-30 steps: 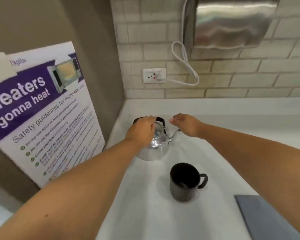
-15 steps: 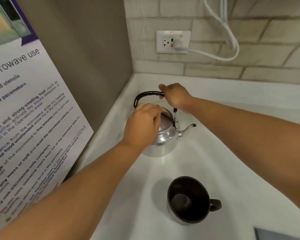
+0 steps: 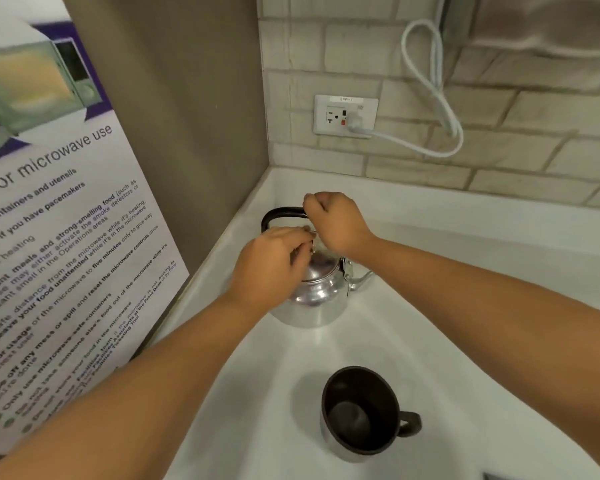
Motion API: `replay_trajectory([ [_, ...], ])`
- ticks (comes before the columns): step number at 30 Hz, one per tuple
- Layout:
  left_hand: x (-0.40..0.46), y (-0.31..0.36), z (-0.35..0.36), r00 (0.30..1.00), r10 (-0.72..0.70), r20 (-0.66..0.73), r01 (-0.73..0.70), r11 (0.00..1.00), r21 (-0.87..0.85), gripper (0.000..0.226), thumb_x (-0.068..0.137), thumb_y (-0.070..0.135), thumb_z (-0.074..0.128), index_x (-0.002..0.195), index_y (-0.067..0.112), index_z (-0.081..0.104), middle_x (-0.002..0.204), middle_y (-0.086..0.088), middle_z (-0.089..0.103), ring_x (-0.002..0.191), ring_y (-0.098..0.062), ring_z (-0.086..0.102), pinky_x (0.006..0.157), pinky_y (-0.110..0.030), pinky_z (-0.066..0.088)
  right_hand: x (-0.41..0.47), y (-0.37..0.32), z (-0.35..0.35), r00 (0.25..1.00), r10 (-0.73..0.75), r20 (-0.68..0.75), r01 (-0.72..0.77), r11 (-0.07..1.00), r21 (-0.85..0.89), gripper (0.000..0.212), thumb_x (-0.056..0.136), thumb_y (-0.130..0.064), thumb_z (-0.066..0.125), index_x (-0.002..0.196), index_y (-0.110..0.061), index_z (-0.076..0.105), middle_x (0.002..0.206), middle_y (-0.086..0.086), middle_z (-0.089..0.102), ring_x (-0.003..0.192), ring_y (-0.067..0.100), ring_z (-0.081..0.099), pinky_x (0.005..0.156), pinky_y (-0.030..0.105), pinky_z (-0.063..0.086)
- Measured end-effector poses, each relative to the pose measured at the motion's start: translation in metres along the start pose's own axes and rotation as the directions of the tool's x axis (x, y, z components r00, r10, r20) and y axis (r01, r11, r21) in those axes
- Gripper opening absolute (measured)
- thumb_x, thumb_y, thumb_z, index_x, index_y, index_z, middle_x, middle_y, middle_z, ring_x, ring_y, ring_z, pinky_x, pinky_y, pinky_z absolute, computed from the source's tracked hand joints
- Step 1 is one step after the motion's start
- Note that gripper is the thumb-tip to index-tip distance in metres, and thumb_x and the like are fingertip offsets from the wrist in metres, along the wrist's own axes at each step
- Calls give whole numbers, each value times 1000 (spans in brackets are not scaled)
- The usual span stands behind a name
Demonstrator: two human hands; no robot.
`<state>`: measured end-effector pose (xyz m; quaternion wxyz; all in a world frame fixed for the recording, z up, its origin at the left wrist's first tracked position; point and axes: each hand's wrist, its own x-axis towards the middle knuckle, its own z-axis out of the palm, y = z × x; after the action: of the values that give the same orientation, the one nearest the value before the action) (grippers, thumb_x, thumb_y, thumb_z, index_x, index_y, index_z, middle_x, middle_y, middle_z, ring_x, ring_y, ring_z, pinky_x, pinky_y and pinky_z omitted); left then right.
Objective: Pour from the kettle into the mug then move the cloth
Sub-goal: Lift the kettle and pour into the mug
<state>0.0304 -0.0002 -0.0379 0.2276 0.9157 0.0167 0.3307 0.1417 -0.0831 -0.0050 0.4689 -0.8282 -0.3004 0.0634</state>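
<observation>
Both hands on kettle [image 3: 317, 292]: right hand [image 3: 336, 221] fisted around black handle [image 3: 281, 213] to lift, left hand [image 3: 274, 265] fingers pressing lid, likely keeping it seated. Mug [image 3: 359, 415] upright nearby on counter [image 3: 465, 306], mouth open for pouring. Cloth barely visible.

The kettle [image 3: 317, 292] sits mid-frame on the desk [image 3: 447, 306], in the corner. The mug [image 3: 359, 415] stands below it, lower centre. A poster [image 3: 49, 237] fills the frame's left; an outlet [image 3: 345, 114] sits upper centre.
</observation>
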Motion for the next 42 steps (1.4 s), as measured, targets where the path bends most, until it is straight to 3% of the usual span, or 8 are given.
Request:
replay_trajectory([
  [4,8,6,-24,906,-172,-387,73,963,-258,9,87,9,58,91,13,65,89,0,63,84,-18,59,72,-28,48,-6,-21,-10,999,-42,-13,42,999,-22,47,92,-25,44,48,-16,29,46,-3,30,46,12,29,47,28,27],
  [6,23,10,-35,845,-322,-426,145,906,-398,6,91,14,55,90,15,61,92,-1,59,85,-16,57,76,-28,47,-9,-37,-19,998,-54,-42,54,999,6,44,91,-23,45,50,-13,31,49,-1,31,46,11,28,47,27,27],
  [13,51,31,-69,752,-653,-85,417,572,-706,51,91,56,45,69,13,63,63,10,61,57,-3,55,57,-22,39,-32,-102,-52,979,-101,-175,111,993,48,35,88,-21,47,56,-8,45,55,2,45,45,7,34,44,21,29],
  [18,49,48,-98,704,-710,-12,417,427,-802,40,82,44,48,47,26,38,39,13,35,36,-7,32,41,-23,29,-62,-129,-57,977,-129,-170,132,991,6,40,93,-31,47,56,-17,54,32,-14,43,33,2,35,41,16,30],
  [24,24,54,-115,707,-707,1,442,441,-781,32,77,40,45,53,24,31,44,9,28,37,-10,26,40,-22,23,-116,-108,-63,964,-113,-242,118,993,8,33,94,-42,47,76,-18,60,72,-8,55,66,7,52,66,27,41],
  [28,6,61,-124,726,-688,3,429,449,-783,31,80,38,44,55,23,31,48,6,28,41,-12,26,44,-28,26,-173,-45,-63,897,110,-429,-58,989,134,39,95,-44,43,86,-15,67,80,-6,64,77,11,58,78,28,45],
  [35,-18,71,-135,724,-690,-3,452,477,-754,25,74,42,43,59,22,36,57,-1,33,60,-21,35,55,-36,33,-249,40,-17,858,433,-276,-378,897,230,43,96,-38,41,75,-9,65,78,4,67,78,20,62,70,26,45],
  [42,-40,77,-132,730,-683,-20,458,510,-728,30,76,39,45,55,21,32,47,7,31,51,-16,33,52,-33,31,-265,56,-1,890,404,-212,-380,914,143,44,99,-36,32,69,-8,47,68,11,55,56,12,52,59,22,42],
])
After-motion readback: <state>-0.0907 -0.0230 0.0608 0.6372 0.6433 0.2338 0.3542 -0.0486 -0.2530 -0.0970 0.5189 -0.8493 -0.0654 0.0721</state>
